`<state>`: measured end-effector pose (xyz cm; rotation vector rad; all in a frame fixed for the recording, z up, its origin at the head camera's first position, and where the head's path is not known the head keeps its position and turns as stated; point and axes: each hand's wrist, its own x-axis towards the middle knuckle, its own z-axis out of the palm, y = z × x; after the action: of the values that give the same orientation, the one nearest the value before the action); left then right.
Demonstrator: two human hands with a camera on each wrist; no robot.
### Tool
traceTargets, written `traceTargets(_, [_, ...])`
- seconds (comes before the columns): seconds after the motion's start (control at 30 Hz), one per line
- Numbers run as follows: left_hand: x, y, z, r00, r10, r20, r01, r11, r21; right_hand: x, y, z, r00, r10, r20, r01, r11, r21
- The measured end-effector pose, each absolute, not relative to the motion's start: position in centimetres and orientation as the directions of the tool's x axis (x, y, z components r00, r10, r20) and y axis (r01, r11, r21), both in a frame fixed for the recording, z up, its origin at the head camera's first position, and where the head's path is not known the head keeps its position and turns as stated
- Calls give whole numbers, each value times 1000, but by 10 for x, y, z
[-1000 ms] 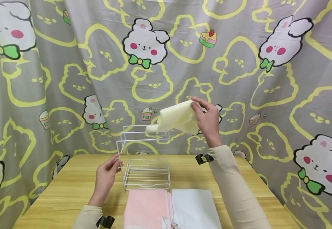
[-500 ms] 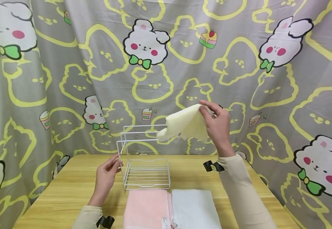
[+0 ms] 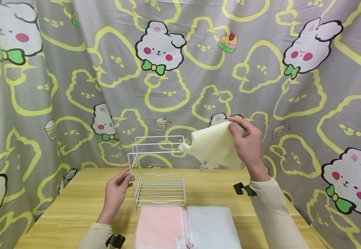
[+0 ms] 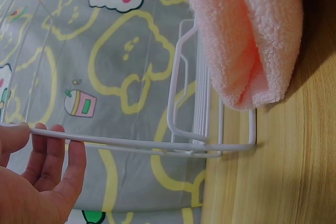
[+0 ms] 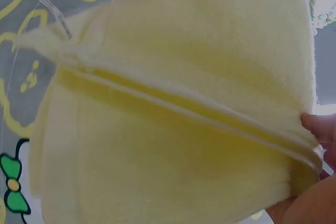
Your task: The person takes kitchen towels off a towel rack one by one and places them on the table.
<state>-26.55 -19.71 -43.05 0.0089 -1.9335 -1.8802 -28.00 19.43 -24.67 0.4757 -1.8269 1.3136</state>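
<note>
A pale yellow towel (image 3: 214, 143) hangs from my right hand (image 3: 249, 145), which pinches its upper right edge between thumb and fingers. Its left corner is close to the right ends of the top rails of a white wire rack (image 3: 160, 200); whether it touches them I cannot tell. In the right wrist view the folded towel (image 5: 173, 145) fills most of the picture. My left hand (image 3: 116, 192) grips the rack's left upright, and in the left wrist view thumb and fingers of that hand (image 4: 44, 177) hold the thin rod.
A folded pink towel (image 3: 160, 226) and a folded pale grey-blue towel (image 3: 213, 226) lie side by side in front of the rack on the wooden table (image 3: 74, 207). A patterned curtain (image 3: 180, 79) stands behind the table.
My right hand has moved right and down, drawing the yellow towel off the rack's top rails towards the right. A label on the towel has come into view. My left hand stays on the rack.
</note>
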Motion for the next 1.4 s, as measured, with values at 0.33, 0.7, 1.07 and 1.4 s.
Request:
traceTargets(0.33, [-265, -197, -429, -901, -310, 304, 294, 78, 953, -274, 212, -262, -602, 93, 793, -659, 503, -559])
traceTargets(0.7, [-265, -196, -429, -903, -305, 301, 294, 71, 953, -266, 221, -289, -613, -14, 790, -641, 594, -486])
traceTargets(1.07, [-264, -195, -430, -905, -315, 285, 277, 72, 958, -260, 210, -318, -660, -125, 741, -648, 593, -478])
traceTargets(1.4, [-263, -195, -429, -904, -312, 292, 282, 77, 956, -263, 201, -333, -744, -152, 650, -617, 529, -583])
